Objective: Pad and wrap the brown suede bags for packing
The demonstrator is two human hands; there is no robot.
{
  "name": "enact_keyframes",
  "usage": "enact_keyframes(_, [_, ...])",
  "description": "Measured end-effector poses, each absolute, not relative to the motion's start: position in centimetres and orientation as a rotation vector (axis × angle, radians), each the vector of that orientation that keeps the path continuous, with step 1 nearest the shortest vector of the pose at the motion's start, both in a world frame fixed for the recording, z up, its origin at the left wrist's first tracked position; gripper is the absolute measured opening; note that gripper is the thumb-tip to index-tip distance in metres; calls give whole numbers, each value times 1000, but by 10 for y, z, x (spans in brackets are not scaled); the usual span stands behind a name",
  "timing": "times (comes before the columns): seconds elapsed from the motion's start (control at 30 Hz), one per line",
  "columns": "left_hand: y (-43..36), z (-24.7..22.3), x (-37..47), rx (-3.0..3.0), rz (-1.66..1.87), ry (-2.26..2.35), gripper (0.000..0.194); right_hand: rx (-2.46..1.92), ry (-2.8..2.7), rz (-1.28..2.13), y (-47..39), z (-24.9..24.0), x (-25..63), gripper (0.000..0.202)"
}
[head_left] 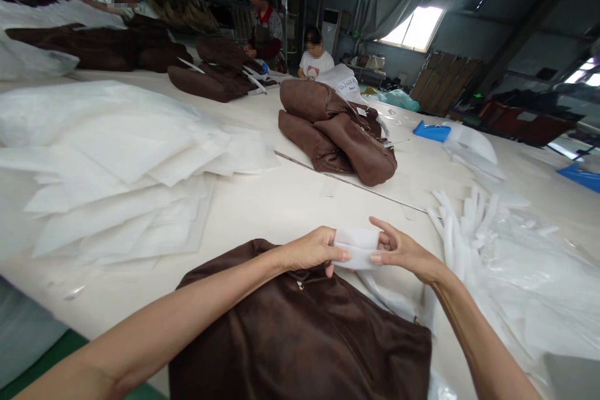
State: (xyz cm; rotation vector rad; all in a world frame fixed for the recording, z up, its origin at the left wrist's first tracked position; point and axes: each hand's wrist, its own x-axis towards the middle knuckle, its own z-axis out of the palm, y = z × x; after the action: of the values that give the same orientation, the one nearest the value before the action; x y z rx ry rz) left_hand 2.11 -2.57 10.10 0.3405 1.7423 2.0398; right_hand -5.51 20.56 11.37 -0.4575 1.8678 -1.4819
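Between my two hands is a small piece of white foam sheet [357,239], folded over. My left hand [323,249] pinches its left end, thumb on top. At the right end, my right hand [398,250] grips it between thumb and curled fingers, with the index finger raised. Below them lies a dark brown leather bag [300,331], its upper edge under my left hand and a small metal zip pull [300,285] near that edge. A white strip [384,294] runs along the bag's upper right side, partly hidden by my hands.
White foam sheets [140,156] are heaped at the left. Several brown bags [337,131] lie across the table [262,206]. White foam strips [457,231] and clear plastic bags [539,287] cover the right side. Co-workers [265,25] stand at the far side.
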Motion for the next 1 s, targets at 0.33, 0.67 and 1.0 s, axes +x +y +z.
enact_keyframes(0.33, [-30, 90, 23, 327, 2179, 1680, 40, -615, 1892, -1435, 209, 106, -46, 38])
enact_keyframes(0.67, [-37, 86, 23, 286, 2026, 1787, 22, -926, 1902, -1559, 216, 86, -37, 29])
enact_keyframes(1.0, [-38, 95, 21, 194, 2067, 1744, 38, -1237, 2082, -1553, 208, 78, -34, 34])
